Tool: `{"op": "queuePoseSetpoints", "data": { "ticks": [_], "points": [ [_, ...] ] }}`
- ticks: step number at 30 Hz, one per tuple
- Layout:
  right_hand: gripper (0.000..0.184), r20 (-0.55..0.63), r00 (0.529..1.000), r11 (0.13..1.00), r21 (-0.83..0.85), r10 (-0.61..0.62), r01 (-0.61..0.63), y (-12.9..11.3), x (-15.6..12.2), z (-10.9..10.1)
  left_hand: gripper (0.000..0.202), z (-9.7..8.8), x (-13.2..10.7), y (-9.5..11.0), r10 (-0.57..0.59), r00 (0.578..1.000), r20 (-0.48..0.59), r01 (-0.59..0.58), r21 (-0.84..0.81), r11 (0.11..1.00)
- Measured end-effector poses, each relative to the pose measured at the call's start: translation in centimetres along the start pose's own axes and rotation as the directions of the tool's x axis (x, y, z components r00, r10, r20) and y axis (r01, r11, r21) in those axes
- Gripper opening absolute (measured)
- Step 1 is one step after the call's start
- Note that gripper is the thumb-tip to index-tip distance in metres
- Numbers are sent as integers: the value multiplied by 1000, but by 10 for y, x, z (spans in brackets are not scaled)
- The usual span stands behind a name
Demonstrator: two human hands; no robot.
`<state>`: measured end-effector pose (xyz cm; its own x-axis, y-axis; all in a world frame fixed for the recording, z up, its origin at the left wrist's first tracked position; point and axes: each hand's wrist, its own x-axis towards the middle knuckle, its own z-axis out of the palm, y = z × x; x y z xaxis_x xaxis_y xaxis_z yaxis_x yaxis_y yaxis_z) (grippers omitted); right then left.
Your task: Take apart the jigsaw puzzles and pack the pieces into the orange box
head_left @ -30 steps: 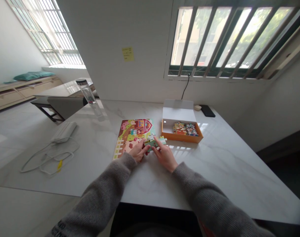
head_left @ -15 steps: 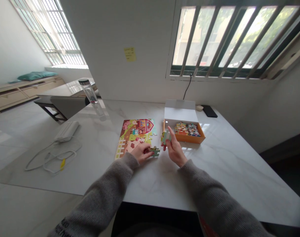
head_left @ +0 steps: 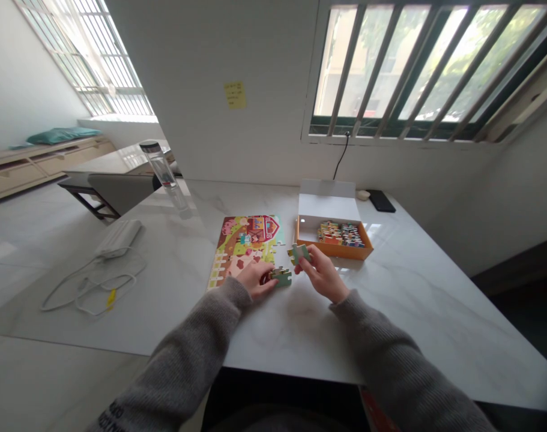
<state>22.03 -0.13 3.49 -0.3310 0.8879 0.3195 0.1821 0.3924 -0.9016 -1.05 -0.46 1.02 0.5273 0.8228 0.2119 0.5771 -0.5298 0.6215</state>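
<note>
A partly assembled jigsaw puzzle (head_left: 237, 246) with a red barn and a cow lies flat on the white table. Its right edge is uneven. Over the lower right of the puzzle, my left hand (head_left: 256, 279) grips a few puzzle pieces (head_left: 282, 277) with pale green backs, held at the tabletop. My right hand (head_left: 322, 275) pinches another puzzle piece (head_left: 301, 252) between thumb and fingers, just above the table and to the right of the puzzle. That piece is tilted, its green side partly toward me.
Behind my right hand, an orange box (head_left: 345, 250) with its white lid raised holds several upright puzzle pieces (head_left: 340, 234). A black phone (head_left: 381, 201) lies at the back right. On the left are a white device (head_left: 119, 238) with cables and a clear bottle (head_left: 160, 165).
My right hand has turned, and its fingers have folded from stretched upward to a pinch on the piece. My left hand stays nearly in place. The view shifted slightly.
</note>
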Motion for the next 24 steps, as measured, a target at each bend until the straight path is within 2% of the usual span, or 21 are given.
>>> {"op": "queuePoseSetpoints", "data": {
  "ticks": [3, 5, 9, 11, 16, 21, 24],
  "points": [
    [24, -36, 998, 995, -90, -56, 52, -5, -2, -2, 13, 1, 0, -3, -10, 1000, -18, 10, -2, 1000],
    [29, -27, 998, 993, -107, -51, 48, -6, -3, -2, 13, 2, 0, -5, -11, 999, -48, 11, -1, 1000],
    [24, 44, 999, 998, 45, 31, -33, -6, -9, 1, 14, 4, 0, -7, 6, 996, -84, -6, 1, 1000],
    [21, 41, 999, 998, 50, 36, -38, -6, -11, 2, 16, 5, 0, -9, -20, 997, -70, 19, -15, 1000],
    [23, 35, 999, 987, -158, -31, 36, -5, -12, -1, 20, 7, 0, -14, -71, 996, -48, 68, -63, 996],
    [19, 191, 975, 966, -249, 115, -65, 4, -13, 2, 19, 7, 0, -17, -39, 999, -36, 36, -77, 996],
    [10, 165, 978, 942, -330, 128, -68, 10, -15, 7, 19, 5, 0, -16, -21, 999, -27, 19, -101, 995]
  ]
}}
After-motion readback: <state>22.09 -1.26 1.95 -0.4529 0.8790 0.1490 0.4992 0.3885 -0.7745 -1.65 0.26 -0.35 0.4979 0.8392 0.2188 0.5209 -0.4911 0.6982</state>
